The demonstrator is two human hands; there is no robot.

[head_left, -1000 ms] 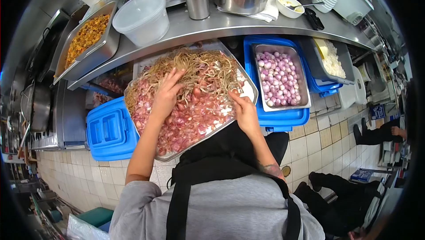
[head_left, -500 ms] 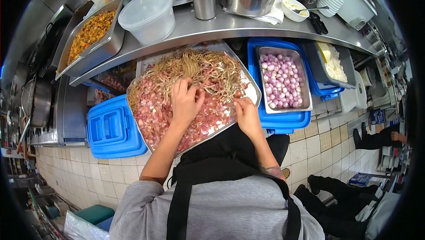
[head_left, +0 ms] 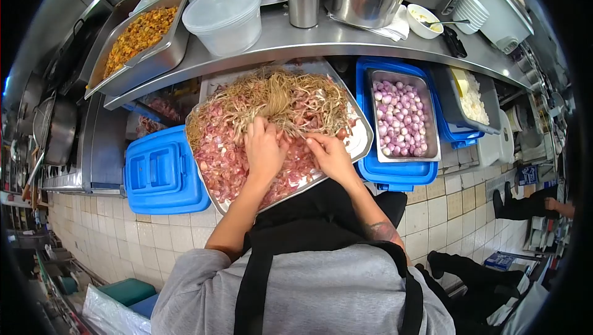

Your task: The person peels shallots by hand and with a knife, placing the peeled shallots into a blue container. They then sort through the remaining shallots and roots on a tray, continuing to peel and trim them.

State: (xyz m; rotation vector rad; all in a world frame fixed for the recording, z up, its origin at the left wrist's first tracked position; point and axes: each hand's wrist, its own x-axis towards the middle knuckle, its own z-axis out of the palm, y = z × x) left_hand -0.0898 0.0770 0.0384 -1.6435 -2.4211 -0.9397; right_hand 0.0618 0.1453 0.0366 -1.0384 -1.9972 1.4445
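Note:
A large metal tray [head_left: 359,144] in front of me is heaped with pinkish shallot skins and pieces [head_left: 230,168]. Across its far half lies a tangle of dry, stringy shallot stalks [head_left: 276,97]. My left hand [head_left: 264,153] rests on the heap at the near edge of the stalks, its fingers curled down and their tips partly hidden. Just to its right, my right hand [head_left: 333,159] pinches thumb and forefinger together over the heap. Whatever sits between those fingers is too small to make out. Both hands are close but apart.
A steel pan of peeled shallots [head_left: 401,116] sits on a blue lidded bin at right, beside a grey tub [head_left: 454,97]. Another blue lid [head_left: 165,171] is at left. The steel shelf [head_left: 272,38] overhangs the tray, carrying containers and a pot. Other people's legs show at right.
My right hand has moved left, from the tray's right edge toward my left hand. The left hand has dropped slightly nearer to me on the heap. The whole view has shifted a little.

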